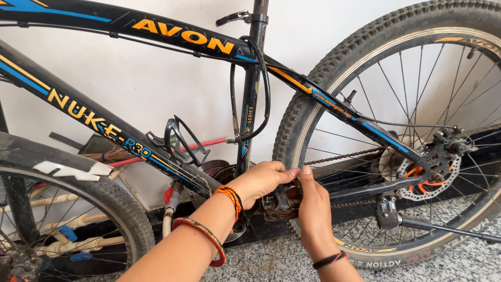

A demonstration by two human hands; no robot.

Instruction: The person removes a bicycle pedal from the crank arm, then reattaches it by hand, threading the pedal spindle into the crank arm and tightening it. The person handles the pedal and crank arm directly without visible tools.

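Pedal [279,204] gripped from both sides | left hand [263,180] curled over top | right hand [313,203] closed alongside, steadying crank against rear wheel [313,125]

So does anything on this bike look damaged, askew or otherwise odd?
Mildly. The pedal that the left hand and right hand grip looks rusty brown and worn. The chain sags slightly above the chainstay. Otherwise the rear wheel and disc rotor look normal.

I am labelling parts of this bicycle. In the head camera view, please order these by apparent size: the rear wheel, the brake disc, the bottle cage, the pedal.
1. Rear wheel
2. Brake disc and bottle cage: similar, not ranked
3. Pedal: partly hidden by the left hand and right hand, so unsure
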